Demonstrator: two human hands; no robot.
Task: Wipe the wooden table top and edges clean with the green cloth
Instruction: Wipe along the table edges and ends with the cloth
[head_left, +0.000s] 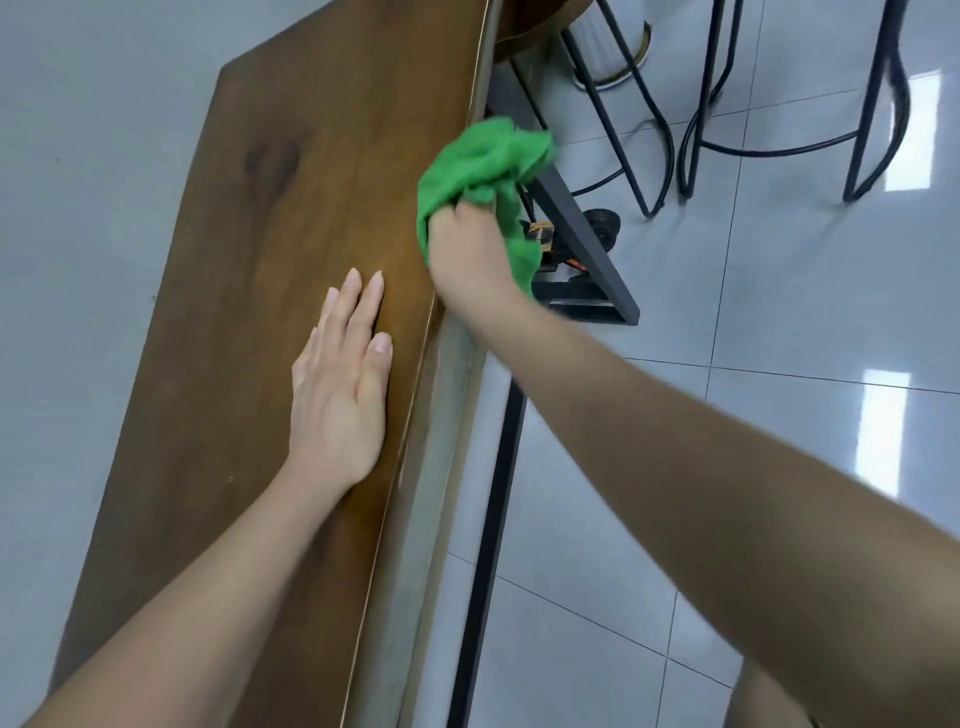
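The dark wooden table top runs from the bottom left up to the top middle of the view. Its right edge faces the tiled floor. My left hand lies flat on the top near that edge, fingers straight. My right hand grips the bunched green cloth and holds it against the right edge, further along than my left hand. Most of the cloth sticks out beyond my fingers.
A dark metal table frame slants below the edge. Black stool legs stand on the grey tiled floor to the right. A white ribbed base stands at the top. A small orange and black object lies under the frame.
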